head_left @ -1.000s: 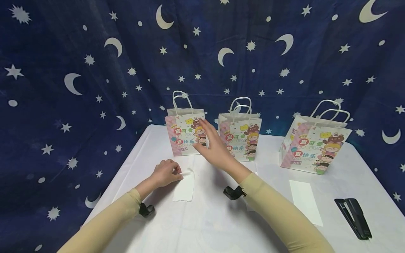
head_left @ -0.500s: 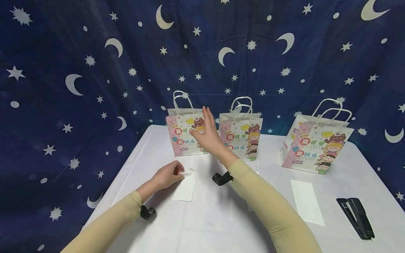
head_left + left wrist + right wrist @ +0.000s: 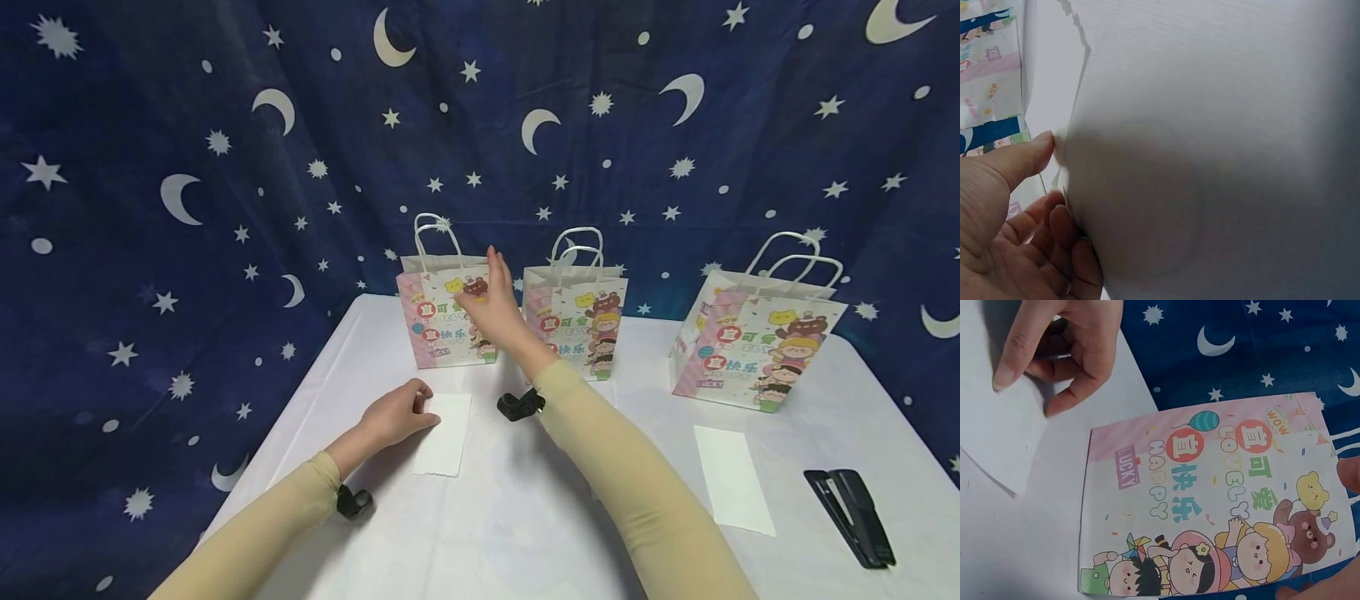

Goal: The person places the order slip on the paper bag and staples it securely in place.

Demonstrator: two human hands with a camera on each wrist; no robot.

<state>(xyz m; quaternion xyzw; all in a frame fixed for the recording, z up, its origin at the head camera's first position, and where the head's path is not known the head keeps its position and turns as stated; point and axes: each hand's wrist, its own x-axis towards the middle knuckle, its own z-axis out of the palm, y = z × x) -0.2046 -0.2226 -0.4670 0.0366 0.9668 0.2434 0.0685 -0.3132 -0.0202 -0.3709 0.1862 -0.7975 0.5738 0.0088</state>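
A white slip of paper (image 3: pixel 444 442) lies flat on the table, its far edge beside my left hand (image 3: pixel 396 414). In the left wrist view, the thumb (image 3: pixel 1034 152) lies at the paper's edge and the other fingers are curled below it, apart from the thumb. My right hand (image 3: pixel 500 310) reaches up in front of the left paper bag (image 3: pixel 442 333), which has cartoon figures and white handles. Its fingers are straight and spread from the thumb. Only the tips of the right hand show in the right wrist view, by the bag's top; whether they touch it I cannot tell.
A middle matching bag (image 3: pixel 577 333) stands partly behind my right forearm. Farther right stands a third bag (image 3: pixel 757 350). In front of it lie another white slip (image 3: pixel 735 479) and a black stapler (image 3: pixel 851 517). A dark blue curtain (image 3: pixel 300 167) hangs behind the table.
My right hand has moved up and slightly left toward the top of the left bag. The lifted corner of the paper by my left hand now lies flat.
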